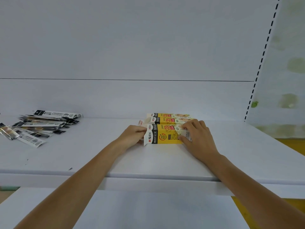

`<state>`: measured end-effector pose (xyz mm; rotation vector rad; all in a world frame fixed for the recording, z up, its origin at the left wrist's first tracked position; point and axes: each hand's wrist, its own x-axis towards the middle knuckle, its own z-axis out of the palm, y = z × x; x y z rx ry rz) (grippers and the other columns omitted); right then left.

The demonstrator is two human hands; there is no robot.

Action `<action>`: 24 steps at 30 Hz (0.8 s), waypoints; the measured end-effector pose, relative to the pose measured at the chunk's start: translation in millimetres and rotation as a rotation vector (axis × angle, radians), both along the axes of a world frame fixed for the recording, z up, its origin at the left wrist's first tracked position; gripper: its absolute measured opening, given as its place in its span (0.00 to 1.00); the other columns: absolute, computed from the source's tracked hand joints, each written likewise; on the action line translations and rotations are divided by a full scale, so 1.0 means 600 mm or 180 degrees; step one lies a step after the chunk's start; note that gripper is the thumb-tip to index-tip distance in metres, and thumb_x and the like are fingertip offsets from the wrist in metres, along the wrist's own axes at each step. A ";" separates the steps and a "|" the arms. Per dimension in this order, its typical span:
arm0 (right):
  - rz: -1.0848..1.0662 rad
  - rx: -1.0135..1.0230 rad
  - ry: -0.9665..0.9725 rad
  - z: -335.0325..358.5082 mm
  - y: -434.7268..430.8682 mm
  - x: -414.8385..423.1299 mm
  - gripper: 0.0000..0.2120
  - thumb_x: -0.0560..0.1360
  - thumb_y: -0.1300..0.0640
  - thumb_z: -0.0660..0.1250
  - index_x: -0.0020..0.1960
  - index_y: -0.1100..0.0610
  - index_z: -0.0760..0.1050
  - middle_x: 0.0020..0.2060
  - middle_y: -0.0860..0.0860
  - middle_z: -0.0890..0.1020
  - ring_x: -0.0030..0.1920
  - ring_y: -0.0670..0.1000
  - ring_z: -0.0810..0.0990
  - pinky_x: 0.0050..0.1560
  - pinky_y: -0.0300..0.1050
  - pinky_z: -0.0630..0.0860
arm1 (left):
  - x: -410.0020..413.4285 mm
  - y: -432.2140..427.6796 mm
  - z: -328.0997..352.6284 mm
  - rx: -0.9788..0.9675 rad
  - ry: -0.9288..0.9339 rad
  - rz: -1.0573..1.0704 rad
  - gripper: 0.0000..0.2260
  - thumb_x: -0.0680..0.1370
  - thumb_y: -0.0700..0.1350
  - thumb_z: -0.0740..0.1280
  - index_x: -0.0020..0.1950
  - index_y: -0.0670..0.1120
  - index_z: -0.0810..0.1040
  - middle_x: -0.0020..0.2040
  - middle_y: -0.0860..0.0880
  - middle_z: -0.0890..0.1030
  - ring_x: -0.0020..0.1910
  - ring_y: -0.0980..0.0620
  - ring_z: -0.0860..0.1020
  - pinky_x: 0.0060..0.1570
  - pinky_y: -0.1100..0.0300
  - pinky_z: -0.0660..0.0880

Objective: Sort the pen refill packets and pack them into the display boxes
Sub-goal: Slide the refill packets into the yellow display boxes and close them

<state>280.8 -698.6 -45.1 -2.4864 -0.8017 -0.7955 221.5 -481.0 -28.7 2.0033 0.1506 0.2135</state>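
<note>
Three yellow display boxes lie side by side on the white shelf [148, 162]. The nearest display box [165, 135] is held at both ends. My left hand [133, 135] grips its white flap end on the left. My right hand [198, 138] covers and grips its right end. Behind it lie the middle box [168, 120] and the far box [166, 115]. A loose pile of pen refill packets [39, 125], black and clear, lies at the far left of the shelf, apart from both hands.
A white back panel [132, 47] rises behind the shelf. A slotted upright [259, 68] runs down the right side. A lower white shelf [132, 210] sits below the front edge. Yellow floor [295, 146] shows at right.
</note>
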 end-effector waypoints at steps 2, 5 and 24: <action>-0.0011 0.0000 0.0002 0.000 -0.001 -0.001 0.14 0.74 0.51 0.67 0.56 0.57 0.74 0.54 0.52 0.74 0.56 0.54 0.70 0.54 0.46 0.66 | -0.006 -0.003 0.002 0.0154 0.0018 -0.0115 0.16 0.78 0.35 0.57 0.50 0.49 0.81 0.39 0.55 0.80 0.38 0.58 0.77 0.41 0.68 0.73; -0.0021 0.0079 -0.0034 -0.001 -0.002 -0.004 0.14 0.74 0.51 0.67 0.55 0.57 0.74 0.53 0.51 0.75 0.55 0.54 0.70 0.53 0.46 0.66 | -0.011 -0.003 0.000 0.0443 -0.0211 -0.0232 0.12 0.69 0.39 0.59 0.45 0.45 0.82 0.41 0.51 0.79 0.46 0.53 0.75 0.41 0.62 0.66; -0.0493 -0.0238 0.0200 0.065 0.060 -0.008 0.12 0.78 0.56 0.55 0.49 0.62 0.73 0.50 0.57 0.76 0.51 0.55 0.70 0.51 0.51 0.68 | -0.078 0.032 0.007 0.1773 -0.0541 0.0103 0.20 0.76 0.33 0.58 0.65 0.46 0.75 0.64 0.49 0.76 0.65 0.52 0.71 0.58 0.66 0.64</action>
